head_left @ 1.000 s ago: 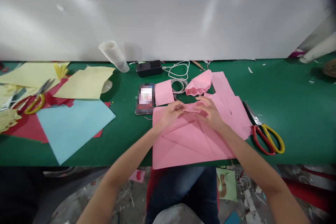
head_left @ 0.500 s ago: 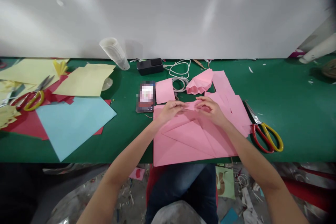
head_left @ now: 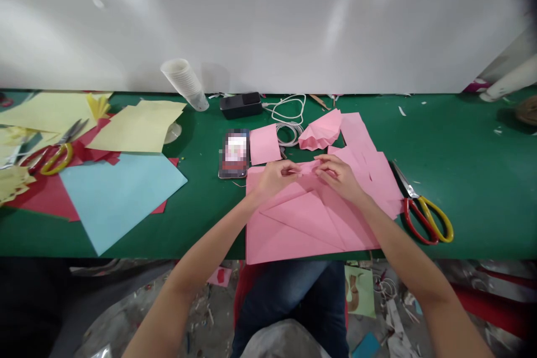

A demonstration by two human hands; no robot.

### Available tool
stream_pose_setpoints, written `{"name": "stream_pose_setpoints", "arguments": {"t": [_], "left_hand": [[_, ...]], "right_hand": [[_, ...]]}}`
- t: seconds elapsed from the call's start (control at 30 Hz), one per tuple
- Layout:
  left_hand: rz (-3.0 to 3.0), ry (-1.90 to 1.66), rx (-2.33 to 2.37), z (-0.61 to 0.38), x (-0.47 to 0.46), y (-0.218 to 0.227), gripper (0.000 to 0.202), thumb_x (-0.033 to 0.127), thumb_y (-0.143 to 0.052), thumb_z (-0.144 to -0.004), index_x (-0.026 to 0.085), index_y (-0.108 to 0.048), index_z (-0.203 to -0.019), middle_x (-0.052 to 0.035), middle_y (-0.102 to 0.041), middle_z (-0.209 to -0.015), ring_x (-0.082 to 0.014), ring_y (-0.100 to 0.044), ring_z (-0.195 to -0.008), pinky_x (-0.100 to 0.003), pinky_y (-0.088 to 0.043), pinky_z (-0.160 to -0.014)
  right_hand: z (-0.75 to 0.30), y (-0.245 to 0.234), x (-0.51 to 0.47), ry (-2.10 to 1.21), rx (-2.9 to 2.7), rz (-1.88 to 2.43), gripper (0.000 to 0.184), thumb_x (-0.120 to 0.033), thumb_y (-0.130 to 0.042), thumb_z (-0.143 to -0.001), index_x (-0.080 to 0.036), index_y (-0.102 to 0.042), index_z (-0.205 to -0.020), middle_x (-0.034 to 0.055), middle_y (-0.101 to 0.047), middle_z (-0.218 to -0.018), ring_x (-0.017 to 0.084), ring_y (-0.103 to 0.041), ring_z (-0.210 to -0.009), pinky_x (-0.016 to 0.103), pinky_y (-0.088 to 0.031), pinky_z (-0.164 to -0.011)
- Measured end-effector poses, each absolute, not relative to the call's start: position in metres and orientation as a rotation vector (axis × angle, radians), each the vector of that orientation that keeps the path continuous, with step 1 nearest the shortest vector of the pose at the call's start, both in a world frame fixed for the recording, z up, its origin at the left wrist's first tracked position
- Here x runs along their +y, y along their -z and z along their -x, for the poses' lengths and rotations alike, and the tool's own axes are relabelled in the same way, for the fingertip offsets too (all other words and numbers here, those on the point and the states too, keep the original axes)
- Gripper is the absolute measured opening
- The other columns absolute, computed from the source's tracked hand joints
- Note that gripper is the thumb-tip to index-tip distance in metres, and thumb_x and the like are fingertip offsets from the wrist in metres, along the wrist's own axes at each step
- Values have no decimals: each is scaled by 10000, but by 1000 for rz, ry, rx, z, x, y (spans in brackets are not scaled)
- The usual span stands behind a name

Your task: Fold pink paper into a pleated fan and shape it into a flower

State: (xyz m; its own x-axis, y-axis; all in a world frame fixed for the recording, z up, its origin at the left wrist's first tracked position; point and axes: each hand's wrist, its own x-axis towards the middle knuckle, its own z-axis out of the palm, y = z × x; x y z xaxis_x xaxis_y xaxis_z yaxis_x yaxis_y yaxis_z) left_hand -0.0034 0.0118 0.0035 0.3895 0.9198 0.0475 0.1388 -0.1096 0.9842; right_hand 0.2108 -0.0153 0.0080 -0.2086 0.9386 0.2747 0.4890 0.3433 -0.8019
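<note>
A small strip of pink paper (head_left: pixel 308 167) is pinched between my two hands above a large creased pink sheet (head_left: pixel 302 224) on the green table. My left hand (head_left: pixel 274 177) grips the strip's left end with curled fingers. On the strip's right end my right hand (head_left: pixel 339 176) is closed in the same way. Both wrists rest on the large sheet. A pleated pink fan-like piece (head_left: pixel 321 131) lies just beyond my hands, and a small pink square (head_left: pixel 264 144) sits to its left.
A phone (head_left: pixel 234 153) lies left of the pink sheet; a white cable (head_left: pixel 289 117) and black box (head_left: pixel 240 105) sit behind. Red-and-yellow scissors (head_left: pixel 423 215) lie at right. Blue (head_left: pixel 117 193), yellow (head_left: pixel 136 128) and red papers, other scissors (head_left: pixel 52 154) and stacked cups (head_left: pixel 184 85) fill the left.
Both hands stay at the same spot; the fingers have drawn a little closer together along the pink strip. The view has shifted slightly.
</note>
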Motion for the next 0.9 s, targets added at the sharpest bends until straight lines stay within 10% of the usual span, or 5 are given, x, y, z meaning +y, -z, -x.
{"name": "stream_pose_setpoints", "arguments": {"t": [0.4, 0.9], "left_hand": [[-1401, -1021, 979, -8, -5, -13, 148, 308, -682, -742, 167, -685, -784, -36, -693, -778, -124, -631, -688, -245, -498, -656], [-1315, -1187, 1089, -27, -21, -5, 147, 301, -658, -777, 164, -604, -776, -13, -657, -743, -95, -611, -650, -215, -481, -613]], "right_hand": [[-192, -8, -24, -746, -1595, 1181, 195, -442, -692, -762, -269, -661, -847, 66, -611, -1124, 243, -499, -1222, 456, -411, -1039], [-172, -13, -35, -1128, -896, 1211, 213, -386, -731, -723, -220, -601, -753, -11, -644, -815, 130, -658, -748, 342, -575, -767]]}}
